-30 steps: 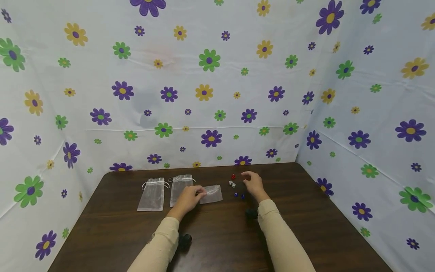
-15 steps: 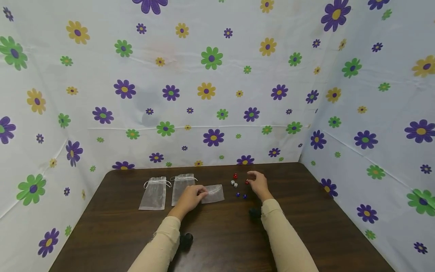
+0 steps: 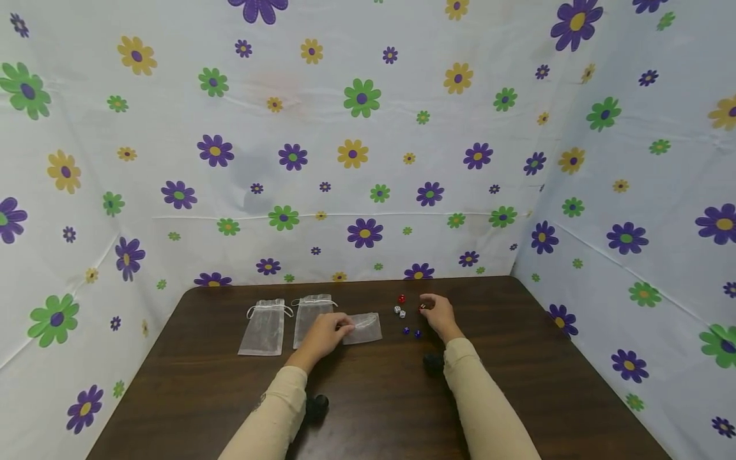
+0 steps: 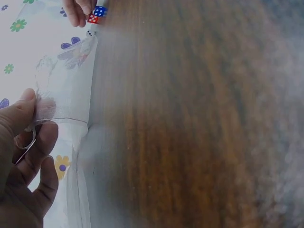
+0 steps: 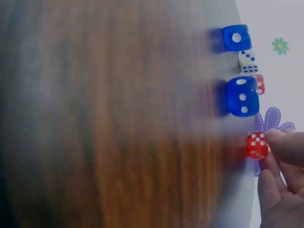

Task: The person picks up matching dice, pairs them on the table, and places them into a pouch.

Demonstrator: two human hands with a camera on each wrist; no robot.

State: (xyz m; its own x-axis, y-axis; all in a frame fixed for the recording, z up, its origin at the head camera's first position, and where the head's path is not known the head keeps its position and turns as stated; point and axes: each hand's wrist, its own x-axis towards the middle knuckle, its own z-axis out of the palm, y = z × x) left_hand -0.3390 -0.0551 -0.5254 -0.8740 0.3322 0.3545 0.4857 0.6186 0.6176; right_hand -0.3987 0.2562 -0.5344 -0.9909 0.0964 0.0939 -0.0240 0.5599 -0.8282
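On the dark wooden table, my left hand (image 3: 323,333) pinches the drawstring end of a small sheer organza bag (image 3: 363,328). In the left wrist view, thumb and fingers are at this bag's mouth, a white cord loop beside them. My right hand (image 3: 440,316) has thumb and fingertips at a red die (image 5: 258,145), pinching it at the table surface. Left of that hand lie another red die (image 3: 402,298), two white dice (image 3: 399,312) and, nearer me, two blue dice (image 3: 412,332). In the right wrist view, one blue die (image 5: 243,96) looks closest to the red one.
Two more organza bags lie flat to the left, the far-left bag (image 3: 262,328) and the bag (image 3: 310,314) partly behind my left hand. White flowered cloth (image 3: 316,128) encloses the back and both sides of the table (image 3: 374,402). Dark wrist devices (image 3: 317,407) hang under both forearms.
My right hand's fingers moved off the red die, showing it, then closed down onto it. The left hand stays on the bag. The head view shifted slightly.
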